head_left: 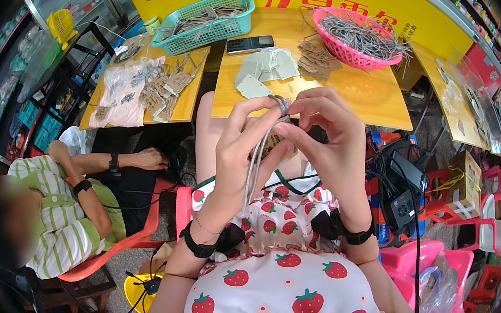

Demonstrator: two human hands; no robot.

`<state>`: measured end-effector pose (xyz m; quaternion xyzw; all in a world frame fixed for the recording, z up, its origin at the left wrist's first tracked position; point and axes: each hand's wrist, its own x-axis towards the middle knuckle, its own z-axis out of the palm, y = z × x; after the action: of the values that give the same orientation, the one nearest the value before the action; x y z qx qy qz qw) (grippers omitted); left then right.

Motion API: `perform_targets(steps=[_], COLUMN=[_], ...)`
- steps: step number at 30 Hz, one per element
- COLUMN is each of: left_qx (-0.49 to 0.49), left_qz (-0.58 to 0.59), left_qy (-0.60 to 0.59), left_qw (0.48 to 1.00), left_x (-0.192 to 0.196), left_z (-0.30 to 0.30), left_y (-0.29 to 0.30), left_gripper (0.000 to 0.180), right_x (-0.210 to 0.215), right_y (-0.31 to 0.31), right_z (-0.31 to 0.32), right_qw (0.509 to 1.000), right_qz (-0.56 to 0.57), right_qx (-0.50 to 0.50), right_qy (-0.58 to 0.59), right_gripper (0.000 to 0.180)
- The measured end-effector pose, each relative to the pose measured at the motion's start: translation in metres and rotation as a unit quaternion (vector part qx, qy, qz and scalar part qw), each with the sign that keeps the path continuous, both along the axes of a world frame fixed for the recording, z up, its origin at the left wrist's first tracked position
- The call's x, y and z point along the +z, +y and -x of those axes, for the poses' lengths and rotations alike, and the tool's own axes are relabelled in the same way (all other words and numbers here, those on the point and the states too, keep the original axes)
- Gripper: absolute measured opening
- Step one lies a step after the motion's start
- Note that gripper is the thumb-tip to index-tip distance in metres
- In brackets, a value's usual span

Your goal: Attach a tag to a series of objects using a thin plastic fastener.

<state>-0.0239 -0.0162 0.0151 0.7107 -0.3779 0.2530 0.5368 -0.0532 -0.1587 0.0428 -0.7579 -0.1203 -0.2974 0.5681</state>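
"What filled most of the space?"

"A yellow wooden table (372, 95). A turquoise basket (213, 32) sat at its far left; a pink basket (347, 56), heaped with loose cords (362, 31), stood at its far right."

"And the hands?"

"The left hand (234, 143) and right hand (334, 126) met, raised before the chest. Beyond them lay pale cards (264, 67), with brown cardboard tags (316, 60) alongside."

"Holding what?"

"A brown tag (272, 147) showed beneath the left fingers; I couldn't tell whether they gripped it. They were curled nearly closed, grey cord (251, 175) looped at a fingertip. The right thumb and forefinger pinched that cord, almost together."
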Motion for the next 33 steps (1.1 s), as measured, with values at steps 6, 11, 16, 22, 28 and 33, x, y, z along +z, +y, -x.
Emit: perform_targets(steps=[6, 11, 16, 22, 28, 33], left_qx=[0.034, 0.038, 0.022, -0.049, -0.117, -0.096], left_qz=[-0.001, -0.06, -0.023, 0.059, 0.161, 0.092], left_qy=[-0.008, -0.007, 0.007, 0.138, 0.203, 0.189], left_qw=[0.999, 0.997, 0.999, 0.987, 0.959, 0.973], left_x=[0.005, 0.005, 0.002, -0.006, 0.001, -0.001], left_z=[0.002, -0.002, -0.002, 0.003, 0.005, 0.001], left_y=[-0.002, 0.005, 0.003, -0.001, -0.006, -0.001], left_gripper=[0.054, 0.054, 0.055, 0.062, 0.069, 0.061], right_x=[0.001, -0.003, -0.007, -0.007, -0.01, -0.006], right_y=[0.003, 0.003, 0.007, 0.0, -0.002, -0.001], right_z=[-0.001, -0.004, -0.006, -0.008, -0.008, -0.004], right_qw=[0.998, 0.999, 0.999, 0.999, 1.0, 0.994], right_qz=[-0.051, -0.04, -0.047, -0.03, 0.003, -0.065], right_qx=[0.027, 0.012, 0.008, 0.004, 0.002, 0.051], right_qy=[0.009, 0.006, -0.002, 0.012, 0.011, 0.074], right_gripper=[0.021, 0.022, 0.02, 0.016, 0.014, 0.015])
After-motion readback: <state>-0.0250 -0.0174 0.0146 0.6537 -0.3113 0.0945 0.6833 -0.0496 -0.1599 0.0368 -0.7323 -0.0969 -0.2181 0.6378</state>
